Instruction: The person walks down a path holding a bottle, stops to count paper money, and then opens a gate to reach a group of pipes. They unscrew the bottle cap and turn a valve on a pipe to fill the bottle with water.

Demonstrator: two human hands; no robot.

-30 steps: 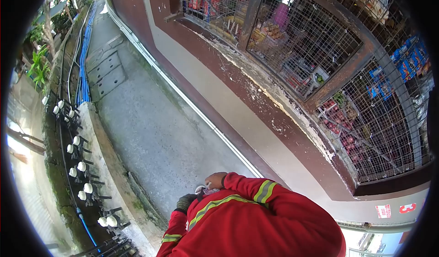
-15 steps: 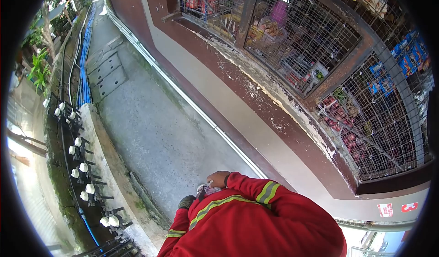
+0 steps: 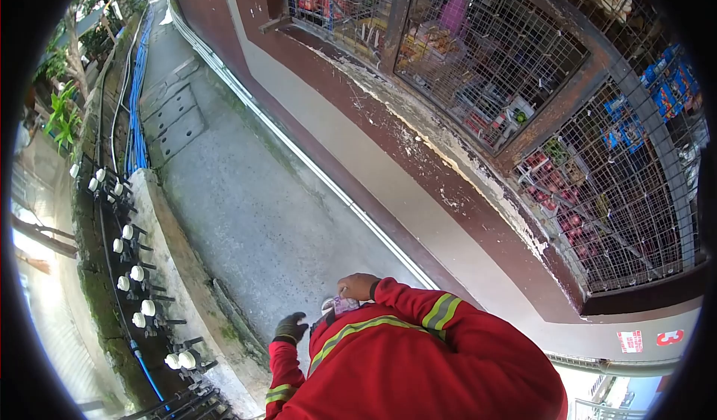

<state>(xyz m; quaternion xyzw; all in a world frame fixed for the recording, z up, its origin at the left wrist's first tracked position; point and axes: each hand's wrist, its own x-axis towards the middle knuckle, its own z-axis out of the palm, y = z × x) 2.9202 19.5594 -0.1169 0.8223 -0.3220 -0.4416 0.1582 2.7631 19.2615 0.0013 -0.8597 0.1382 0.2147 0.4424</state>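
My left hand (image 3: 290,327), in a dark glove, is at the lower middle beside the red jacket. Its fingers are apart and nothing shows in them. Close to the jacket's front, my bare right hand (image 3: 358,287) is closed on a purplish printed paper (image 3: 343,305). Part of that paper is hidden by the fingers and the jacket (image 3: 418,368), which has yellow and grey reflective bands. A pale round shape, too small to make out, lies just left of the paper.
A concrete path (image 3: 239,203) runs to the upper left. Along its left side stand a low wall (image 3: 175,259), white-capped fittings (image 3: 137,273) and blue pipes (image 3: 137,114). White pipes (image 3: 299,165) follow the building on the right, where goods show behind a wire grille (image 3: 497,54).
My left hand has moved left, away from the jacket, and its fingers have spread. My right hand has shifted slightly up, and more of the purplish paper shows.
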